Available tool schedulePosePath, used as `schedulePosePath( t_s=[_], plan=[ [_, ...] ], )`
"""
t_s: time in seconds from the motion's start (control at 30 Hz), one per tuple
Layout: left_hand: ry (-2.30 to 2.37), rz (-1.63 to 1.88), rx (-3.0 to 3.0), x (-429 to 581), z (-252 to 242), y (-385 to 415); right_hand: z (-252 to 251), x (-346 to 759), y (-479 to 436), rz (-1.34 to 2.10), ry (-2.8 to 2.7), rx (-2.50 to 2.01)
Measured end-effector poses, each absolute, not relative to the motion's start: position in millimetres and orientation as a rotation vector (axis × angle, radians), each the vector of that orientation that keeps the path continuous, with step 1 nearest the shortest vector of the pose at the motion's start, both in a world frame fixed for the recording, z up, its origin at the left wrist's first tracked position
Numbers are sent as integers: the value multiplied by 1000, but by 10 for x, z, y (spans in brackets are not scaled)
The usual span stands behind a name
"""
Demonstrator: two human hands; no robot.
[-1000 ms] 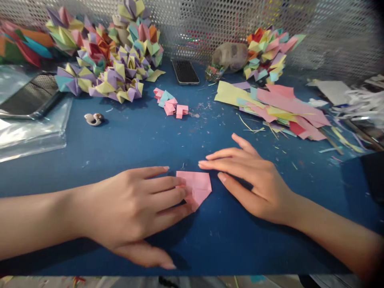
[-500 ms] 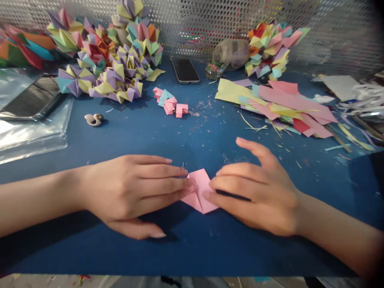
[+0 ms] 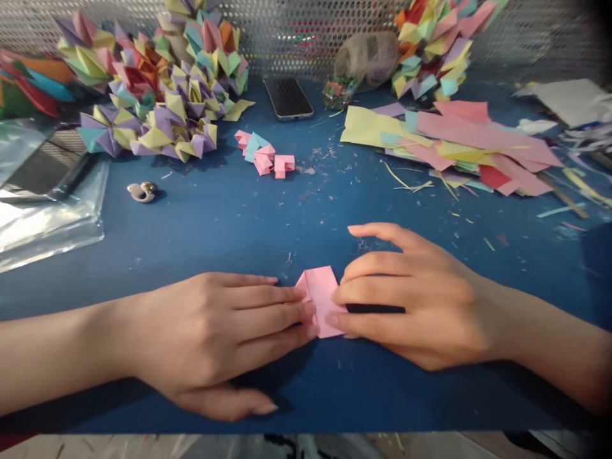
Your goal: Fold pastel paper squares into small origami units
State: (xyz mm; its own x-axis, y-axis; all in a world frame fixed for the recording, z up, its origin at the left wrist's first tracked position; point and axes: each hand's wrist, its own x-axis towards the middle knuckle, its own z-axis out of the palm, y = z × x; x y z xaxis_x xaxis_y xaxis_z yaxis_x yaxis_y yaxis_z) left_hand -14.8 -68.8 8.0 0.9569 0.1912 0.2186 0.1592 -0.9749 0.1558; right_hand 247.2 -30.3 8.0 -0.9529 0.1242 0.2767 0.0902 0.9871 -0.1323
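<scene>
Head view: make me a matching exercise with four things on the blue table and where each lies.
Things:
1. pink folded paper
2. phone
3. clear plastic bag
4. loose paper strips

Places:
A. right side, in a spread pile
B. left edge
C. at the back, by the mesh wall
D. between the fingertips of the left hand and right hand

Pairs: 1-D, 2-C, 3-B, 4-A.

Small folded paper square (image 3: 321,296): pink, plain.
Flat table top (image 3: 215,223): dark blue.
Heap of cut paper strips (image 3: 459,146): pink, yellow, light blue, red.
Pile of folded paper stars (image 3: 162,121): purple, yellow, orange, green.
Metal back wall (image 3: 296,32): grey, dotted with little holes.
</scene>
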Motion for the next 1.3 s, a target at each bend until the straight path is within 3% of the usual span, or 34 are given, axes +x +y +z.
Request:
schedulePosePath(
  t_s=[0.37,0.73,0.97,1.3],
  plan=[
    [278,366,3002,-172,43,-715,37,2355,-302,518,-2720,-384],
    [292,407,3018,-161,21,-708,15,2233,-397,531,-2621,-647],
    [290,398,2989,-163,30,-690,112,2327,-254,760,-2756,-466],
    [295,406,3014,-166,14,-698,130,2356,-203,679,-2821,-418]
  ],
)
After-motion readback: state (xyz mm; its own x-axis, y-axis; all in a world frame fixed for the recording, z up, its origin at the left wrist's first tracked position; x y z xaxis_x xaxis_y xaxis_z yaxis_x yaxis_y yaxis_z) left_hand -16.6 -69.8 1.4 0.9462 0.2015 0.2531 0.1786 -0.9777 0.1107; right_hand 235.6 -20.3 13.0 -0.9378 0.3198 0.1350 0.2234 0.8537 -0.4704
